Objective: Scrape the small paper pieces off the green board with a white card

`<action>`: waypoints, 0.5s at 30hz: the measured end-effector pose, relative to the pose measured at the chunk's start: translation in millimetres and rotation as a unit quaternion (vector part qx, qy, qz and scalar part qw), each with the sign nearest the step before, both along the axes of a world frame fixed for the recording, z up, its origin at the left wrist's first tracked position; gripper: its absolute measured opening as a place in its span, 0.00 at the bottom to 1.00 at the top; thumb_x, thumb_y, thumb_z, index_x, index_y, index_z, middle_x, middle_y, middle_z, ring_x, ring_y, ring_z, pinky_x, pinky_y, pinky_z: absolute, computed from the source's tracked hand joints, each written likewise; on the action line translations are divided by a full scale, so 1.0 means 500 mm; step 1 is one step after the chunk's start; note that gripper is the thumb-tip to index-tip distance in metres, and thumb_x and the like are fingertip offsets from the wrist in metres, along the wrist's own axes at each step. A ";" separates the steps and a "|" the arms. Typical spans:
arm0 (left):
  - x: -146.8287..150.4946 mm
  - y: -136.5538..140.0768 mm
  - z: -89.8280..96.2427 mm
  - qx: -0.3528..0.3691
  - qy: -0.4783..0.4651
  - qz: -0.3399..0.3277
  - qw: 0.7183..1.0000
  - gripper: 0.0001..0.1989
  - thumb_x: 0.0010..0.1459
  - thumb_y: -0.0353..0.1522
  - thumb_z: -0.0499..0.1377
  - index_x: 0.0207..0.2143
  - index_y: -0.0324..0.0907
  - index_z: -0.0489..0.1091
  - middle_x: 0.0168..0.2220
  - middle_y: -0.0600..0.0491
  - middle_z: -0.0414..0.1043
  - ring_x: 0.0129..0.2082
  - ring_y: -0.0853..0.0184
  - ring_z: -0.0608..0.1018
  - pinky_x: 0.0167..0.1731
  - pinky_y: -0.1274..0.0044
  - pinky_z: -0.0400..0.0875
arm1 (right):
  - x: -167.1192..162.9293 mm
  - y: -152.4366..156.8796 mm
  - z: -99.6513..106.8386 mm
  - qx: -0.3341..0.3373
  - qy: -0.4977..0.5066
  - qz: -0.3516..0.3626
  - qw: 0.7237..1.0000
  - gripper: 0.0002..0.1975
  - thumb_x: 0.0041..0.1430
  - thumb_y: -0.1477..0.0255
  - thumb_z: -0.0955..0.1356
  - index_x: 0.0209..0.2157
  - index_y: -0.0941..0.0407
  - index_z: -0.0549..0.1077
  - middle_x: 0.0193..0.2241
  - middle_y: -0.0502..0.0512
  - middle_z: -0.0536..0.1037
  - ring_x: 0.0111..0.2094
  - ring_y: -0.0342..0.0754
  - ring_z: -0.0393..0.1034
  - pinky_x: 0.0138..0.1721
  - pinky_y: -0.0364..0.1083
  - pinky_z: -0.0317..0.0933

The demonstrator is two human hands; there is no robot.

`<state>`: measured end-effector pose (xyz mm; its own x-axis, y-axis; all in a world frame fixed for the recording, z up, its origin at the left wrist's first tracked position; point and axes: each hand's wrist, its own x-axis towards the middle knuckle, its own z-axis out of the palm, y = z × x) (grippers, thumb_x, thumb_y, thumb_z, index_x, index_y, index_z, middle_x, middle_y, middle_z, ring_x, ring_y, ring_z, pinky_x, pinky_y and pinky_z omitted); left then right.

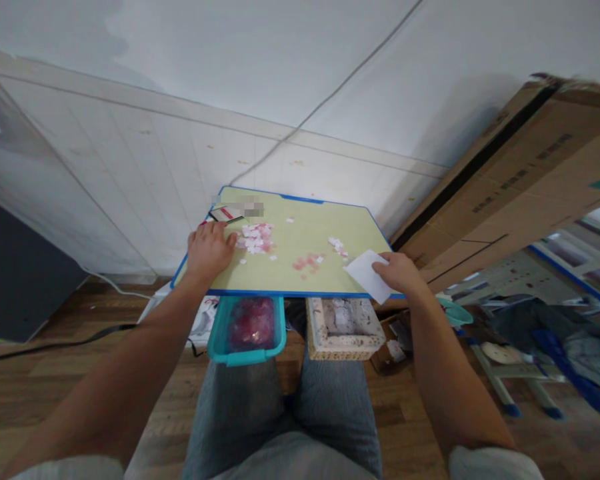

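My left hand [210,252] lies palm down at the left side of a pale yellow board [300,233] with a blue edge, thumb apart from the fingers and nothing visible in its grasp. Just beyond its fingertips is a flat, dark-edged object [227,213], partly blurred out. Right of the thumb sits a loose pile of small white and pink pieces [257,238]. My right hand [397,272] pinches a white sheet of paper [371,275] by its right side, over the board's front right corner. A smaller cluster of pieces [337,246] lies left of the paper, and pinkish patches [307,263] mark the board.
Below the board's front edge are a teal tub [277,333] with pinkish-red contents and a speckled whitish box [347,345], both near my legs. A big cardboard box [520,167] leans at the right. A cable [325,103] runs down the wall behind.
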<state>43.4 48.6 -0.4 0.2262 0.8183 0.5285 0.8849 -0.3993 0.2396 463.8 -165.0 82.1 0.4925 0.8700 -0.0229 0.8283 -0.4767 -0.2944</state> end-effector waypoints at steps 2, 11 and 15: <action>0.000 -0.001 0.001 0.003 0.002 0.000 1.000 0.25 0.70 0.44 0.48 0.58 0.36 0.67 0.55 0.34 0.69 0.57 0.45 0.69 0.56 0.57 0.59 | -0.006 0.014 0.000 0.021 -0.013 -0.011 1.000 0.21 0.60 0.68 0.66 0.51 0.60 0.81 0.41 0.62 0.84 0.39 0.54 0.78 0.40 0.45 0.66; 0.000 -0.005 0.008 -0.006 0.002 0.003 1.000 0.24 0.69 0.43 0.48 0.58 0.36 0.67 0.55 0.34 0.69 0.57 0.44 0.68 0.55 0.57 0.59 | -0.080 0.078 -0.036 0.050 0.016 0.039 0.998 0.21 0.59 0.68 0.66 0.50 0.56 0.82 0.42 0.58 0.85 0.40 0.51 0.78 0.40 0.43 0.66; 0.001 -0.007 0.007 -0.009 -0.004 0.001 1.000 0.25 0.69 0.43 0.48 0.59 0.37 0.67 0.55 0.34 0.69 0.57 0.44 0.68 0.56 0.57 0.58 | -0.017 0.031 -0.027 0.015 0.012 0.022 1.000 0.19 0.58 0.68 0.67 0.47 0.58 0.83 0.35 0.57 0.84 0.35 0.51 0.78 0.35 0.43 0.65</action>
